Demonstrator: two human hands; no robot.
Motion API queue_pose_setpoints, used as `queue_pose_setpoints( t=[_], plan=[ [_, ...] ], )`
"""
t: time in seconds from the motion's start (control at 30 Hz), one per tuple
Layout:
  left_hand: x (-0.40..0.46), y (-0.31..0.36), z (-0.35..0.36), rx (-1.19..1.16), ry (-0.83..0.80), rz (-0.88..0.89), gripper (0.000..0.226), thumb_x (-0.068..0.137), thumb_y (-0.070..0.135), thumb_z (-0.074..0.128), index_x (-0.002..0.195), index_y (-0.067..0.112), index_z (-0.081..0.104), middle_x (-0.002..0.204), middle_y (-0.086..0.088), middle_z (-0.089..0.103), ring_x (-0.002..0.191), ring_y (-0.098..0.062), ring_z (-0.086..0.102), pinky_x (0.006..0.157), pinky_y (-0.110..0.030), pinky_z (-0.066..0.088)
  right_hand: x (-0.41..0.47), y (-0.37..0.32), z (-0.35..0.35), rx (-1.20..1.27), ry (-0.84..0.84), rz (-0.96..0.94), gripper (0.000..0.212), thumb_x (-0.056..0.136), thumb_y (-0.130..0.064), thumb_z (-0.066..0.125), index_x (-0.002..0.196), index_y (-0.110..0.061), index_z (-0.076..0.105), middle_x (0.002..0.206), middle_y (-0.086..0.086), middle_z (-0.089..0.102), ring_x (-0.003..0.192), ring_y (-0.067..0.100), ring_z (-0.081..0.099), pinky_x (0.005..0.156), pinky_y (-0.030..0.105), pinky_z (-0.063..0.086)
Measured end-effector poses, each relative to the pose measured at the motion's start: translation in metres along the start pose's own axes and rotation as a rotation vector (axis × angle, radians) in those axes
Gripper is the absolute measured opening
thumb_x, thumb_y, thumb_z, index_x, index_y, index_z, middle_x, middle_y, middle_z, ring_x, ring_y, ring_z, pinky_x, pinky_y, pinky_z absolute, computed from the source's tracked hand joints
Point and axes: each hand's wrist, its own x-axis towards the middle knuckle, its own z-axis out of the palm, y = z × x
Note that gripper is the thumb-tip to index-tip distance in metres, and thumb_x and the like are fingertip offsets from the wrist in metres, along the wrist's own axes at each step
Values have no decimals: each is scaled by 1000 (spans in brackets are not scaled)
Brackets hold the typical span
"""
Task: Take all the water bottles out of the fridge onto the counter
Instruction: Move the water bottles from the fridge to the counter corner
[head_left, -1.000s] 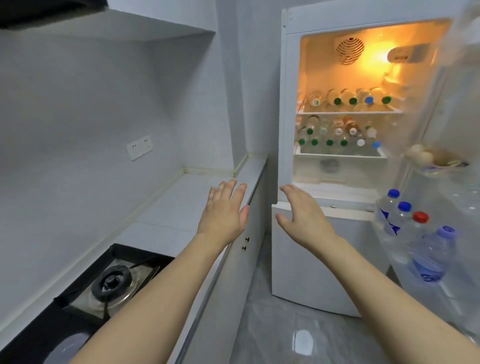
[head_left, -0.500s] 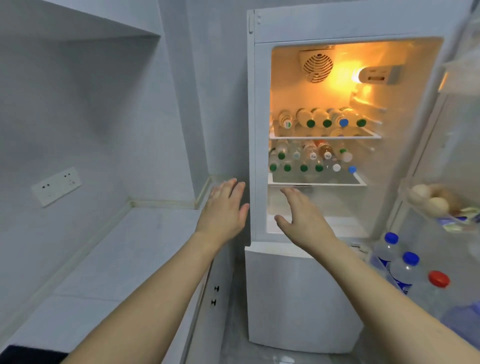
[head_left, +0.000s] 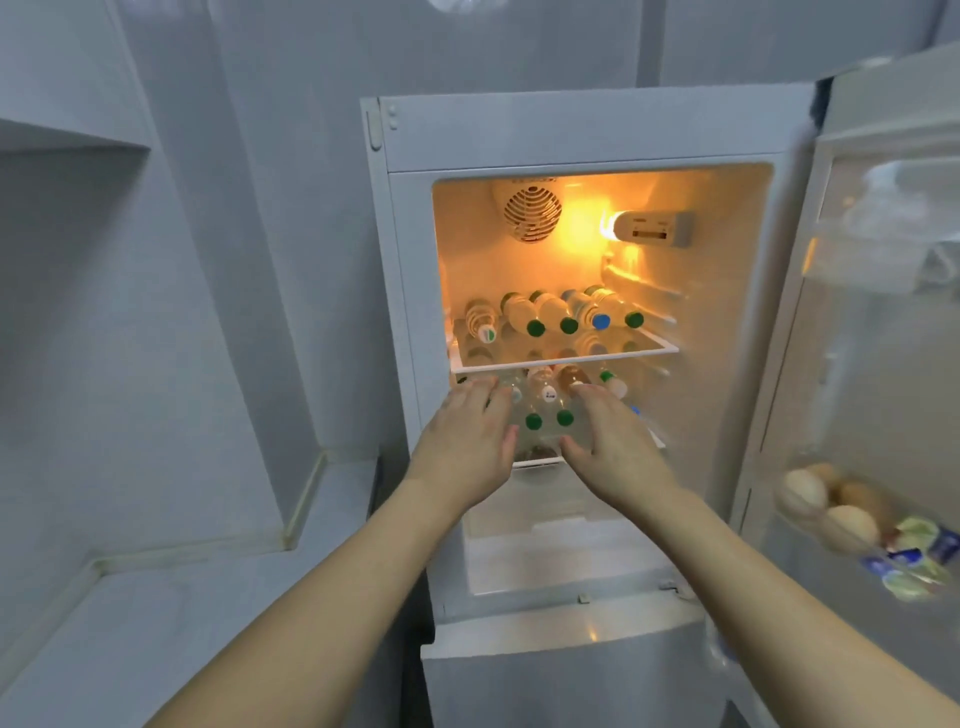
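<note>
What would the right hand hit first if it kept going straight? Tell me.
Most likely the stacked water bottles on the fridge's lower shelf: the right hand points straight at them, fingers extended. Depth is unclear; it may already be touching.

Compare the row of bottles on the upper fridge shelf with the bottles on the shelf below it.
The upper-shelf clear plastic bottles lie in a single row in full view; the lower-shelf clear plastic bottles are stacked and partly hidden by the left hand and right hand. Both groups lie on their sides, caps outward, mostly green.
</note>
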Motion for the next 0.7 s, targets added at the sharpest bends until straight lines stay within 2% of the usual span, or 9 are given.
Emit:
queue_pose_setpoints(
  t=[0.1, 0.2, 0.27, 0.4, 0.57, 0.63, 0.7],
  plan=[
    [34, -4, 11, 61, -18, 1, 37, 93, 26, 51, 125, 9, 54, 128, -11, 54, 117, -28, 49, 98, -38, 43, 30, 14, 1, 24, 33, 6, 53, 84, -24, 64, 134, -16, 47, 134, 5, 52, 123, 25, 48, 102, 40, 42],
    [66, -13, 23, 127, -33, -53, 35, 94, 27, 46, 123, 10, 55, 125, -11, 55, 109, -28, 52, 89, -36, 45, 63, 24, 2, 36, 47, 17, 49, 86, -30, 58, 132, -19, 45, 129, 6, 54, 115, 26, 53, 93, 47, 47],
    [90, -21, 29, 167, -54, -89, 35, 94, 27, 45, 124, 10, 53, 125, -11, 54, 106, -28, 53, 83, -36, 46, 90, 32, 1, 31, 53, 41, 53, 89, -31, 57, 138, -18, 43, 135, 7, 51, 120, 26, 50, 97, 46, 45],
    [128, -33, 42, 219, -97, -117, 37, 94, 21, 45, 129, 10, 48, 126, -11, 53, 109, -29, 53, 83, -34, 45, 133, 46, 7, 44, 41, 49, 58, 91, -31, 57, 144, -17, 37, 145, 7, 43, 129, 25, 44, 103, 39, 38],
    [164, -44, 71, 306, -168, -165, 34, 94, 19, 49, 126, 11, 48, 123, -10, 57, 106, -29, 57, 80, -34, 48, 174, 60, 33, 74, 11, 75, 55, 89, -33, 55, 141, -18, 41, 141, 7, 48, 124, 26, 49, 101, 46, 43],
    [175, -48, 83, 374, -212, -158, 28, 94, 14, 49, 122, 10, 51, 117, -10, 61, 99, -27, 61, 72, -31, 47, 191, 66, 45, 75, -15, 90, 44, 90, -32, 54, 131, -16, 49, 128, 7, 57, 112, 24, 55, 92, 39, 48],
    [184, -52, 93, 417, -254, -159, 24, 93, 8, 49, 117, 9, 55, 111, -9, 63, 95, -25, 62, 67, -29, 44, 206, 72, 57, 31, -52, 99, 27, 92, -31, 53, 115, -16, 54, 105, 2, 61, 93, 20, 57, 73, 30, 43]
  ],
)
